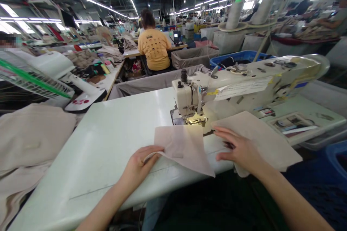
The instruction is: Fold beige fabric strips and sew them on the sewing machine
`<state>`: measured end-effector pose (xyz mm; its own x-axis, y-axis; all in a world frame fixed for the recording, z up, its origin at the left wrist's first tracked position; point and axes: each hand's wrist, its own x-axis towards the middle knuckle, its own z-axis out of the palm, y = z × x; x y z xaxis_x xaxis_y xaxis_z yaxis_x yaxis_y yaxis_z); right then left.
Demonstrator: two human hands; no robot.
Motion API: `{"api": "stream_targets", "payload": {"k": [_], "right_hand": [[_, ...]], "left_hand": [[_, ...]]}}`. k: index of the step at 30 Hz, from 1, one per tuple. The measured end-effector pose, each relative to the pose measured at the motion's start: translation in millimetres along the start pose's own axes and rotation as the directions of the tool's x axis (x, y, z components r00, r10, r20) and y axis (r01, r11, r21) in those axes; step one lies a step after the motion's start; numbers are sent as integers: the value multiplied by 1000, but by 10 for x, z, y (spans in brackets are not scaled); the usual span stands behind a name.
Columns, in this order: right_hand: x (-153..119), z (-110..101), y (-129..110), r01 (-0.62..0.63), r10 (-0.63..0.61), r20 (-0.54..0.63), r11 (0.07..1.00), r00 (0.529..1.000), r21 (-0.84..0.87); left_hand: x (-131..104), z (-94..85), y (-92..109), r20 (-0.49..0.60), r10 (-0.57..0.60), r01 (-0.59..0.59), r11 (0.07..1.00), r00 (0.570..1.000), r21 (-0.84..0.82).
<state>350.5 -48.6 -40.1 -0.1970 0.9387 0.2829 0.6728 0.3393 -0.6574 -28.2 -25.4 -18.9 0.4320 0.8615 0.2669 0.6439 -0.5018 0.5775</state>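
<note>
A beige fabric piece (184,144) with a small rectangular patch lies on the pale table in front of the sewing machine (187,97). My left hand (145,160) pinches its left corner between thumb and fingers, lifting that edge a little. The far edge of the piece reaches the lit needle area. To its right, my right hand (237,149) hovers with thumb and fingers apart, holding nothing that I can see. Under and beside that hand lies a second stack of beige fabric (260,137), partly hidden by the hand and wrist.
More beige fabric (32,137) is heaped at the left. A white fan-like device (65,75) stands behind it. An inset tray (295,124) with small tools sits at the right, near a blue basket (336,162). A person in a yellow shirt (154,48) sits ahead.
</note>
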Motion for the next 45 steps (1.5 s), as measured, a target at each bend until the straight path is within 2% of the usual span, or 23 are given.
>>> {"api": "stream_targets", "payload": {"k": [4, 7, 8, 10, 13, 16, 18, 20, 23, 26, 28, 34, 39, 42, 43, 45], "right_hand": [[-24, 102, -314, 86, -128, 189, 972, 974, 218], [-13, 312, -455, 34, -97, 181, 946, 979, 322], [5, 392, -469, -13, -42, 146, 934, 988, 356], [57, 537, -456, -174, 157, 76, 904, 985, 391], [158, 676, -394, -392, 421, 3, 844, 907, 366], [236, 716, -377, -435, 500, -91, 818, 861, 377], [259, 706, -405, -438, 528, -134, 800, 839, 409], [259, 680, -441, -404, 516, -164, 799, 841, 445], [242, 643, -460, -322, 421, -165, 848, 892, 422], [236, 645, -444, -263, 308, -88, 904, 947, 337], [245, 668, -438, -257, 282, -38, 916, 959, 309], [268, 711, -444, -310, 312, 30, 922, 950, 232], [270, 755, -388, -289, 290, 26, 936, 957, 201], [260, 768, -382, -232, 234, 12, 958, 972, 169], [244, 744, -388, -197, 202, -20, 968, 979, 157], [191, 640, -400, -103, 121, -163, 988, 979, 114]], "left_hand": [[12, 20, 31, -1, -115, 115, 993, 993, -39], [19, 17, 57, -9, -153, 152, 985, 988, -78], [22, 14, 63, -7, -147, 146, 985, 989, -91], [29, 14, 66, 14, -138, 139, 983, 990, -120], [52, 45, 48, 47, -234, 238, 959, 971, -151], [92, 105, 29, 68, -421, 426, 886, 904, -184], [120, 137, 30, 76, -496, 500, 841, 865, -205], [138, 153, 39, 63, -528, 528, 818, 847, -229], [132, 157, 49, 35, -559, 547, 794, 828, -266], [101, 167, 58, 2, -589, 569, 779, 808, -262], [76, 186, 80, -35, -599, 572, 779, 800, -257], [-61, 310, 213, -336, -580, 525, 814, 742, -246], [-235, 392, 240, -361, -518, 464, 855, 775, -231], [-277, 388, 231, -372, -467, 439, 884, 802, -162], [-276, 378, 229, -363, -437, 421, 898, 823, -126], [-258, 352, 223, -325, -369, 374, 926, 871, -51]]}}
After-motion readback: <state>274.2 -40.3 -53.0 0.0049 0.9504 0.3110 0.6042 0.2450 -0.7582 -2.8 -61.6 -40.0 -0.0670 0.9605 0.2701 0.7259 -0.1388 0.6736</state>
